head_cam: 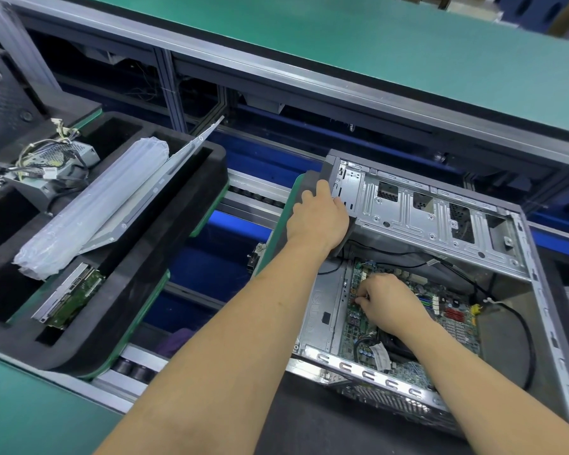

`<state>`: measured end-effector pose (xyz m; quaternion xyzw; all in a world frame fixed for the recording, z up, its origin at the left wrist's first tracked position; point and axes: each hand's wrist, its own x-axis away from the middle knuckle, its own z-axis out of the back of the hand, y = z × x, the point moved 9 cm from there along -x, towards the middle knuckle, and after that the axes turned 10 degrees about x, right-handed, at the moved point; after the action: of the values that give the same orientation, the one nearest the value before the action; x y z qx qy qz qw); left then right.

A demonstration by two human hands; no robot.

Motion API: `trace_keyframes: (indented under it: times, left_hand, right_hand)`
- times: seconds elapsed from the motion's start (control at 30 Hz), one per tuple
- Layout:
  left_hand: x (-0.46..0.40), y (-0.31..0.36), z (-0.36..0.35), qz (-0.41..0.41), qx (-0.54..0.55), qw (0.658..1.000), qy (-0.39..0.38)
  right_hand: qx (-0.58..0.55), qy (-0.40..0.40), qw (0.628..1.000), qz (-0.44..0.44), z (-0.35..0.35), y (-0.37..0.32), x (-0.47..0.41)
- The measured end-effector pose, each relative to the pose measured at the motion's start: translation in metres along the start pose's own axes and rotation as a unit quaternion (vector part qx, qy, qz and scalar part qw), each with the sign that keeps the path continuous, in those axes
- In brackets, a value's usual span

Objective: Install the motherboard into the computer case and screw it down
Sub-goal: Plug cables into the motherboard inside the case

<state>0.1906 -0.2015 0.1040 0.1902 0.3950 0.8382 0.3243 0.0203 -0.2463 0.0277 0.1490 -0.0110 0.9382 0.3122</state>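
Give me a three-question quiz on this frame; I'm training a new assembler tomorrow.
1. True or false: the motherboard already lies inside the computer case.
2. The left hand holds: A) the drive cage B) the power supply C) the foam tray
3. Where do the right hand fingertips work?

Key: 1 true. 2 A, at its left end. 3 On the motherboard's left part; whether they pinch a screw cannot be told.
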Motion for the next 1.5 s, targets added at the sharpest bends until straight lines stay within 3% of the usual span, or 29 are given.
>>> trace_keyframes:
  times: [1.5]
  left_hand:
    - [0.000,0.001,-0.001,0.000,0.006,1.000,-0.011]
  right_hand:
    - [0.066,-0.013,0.997,0.035,0.001,-0.013,0.004]
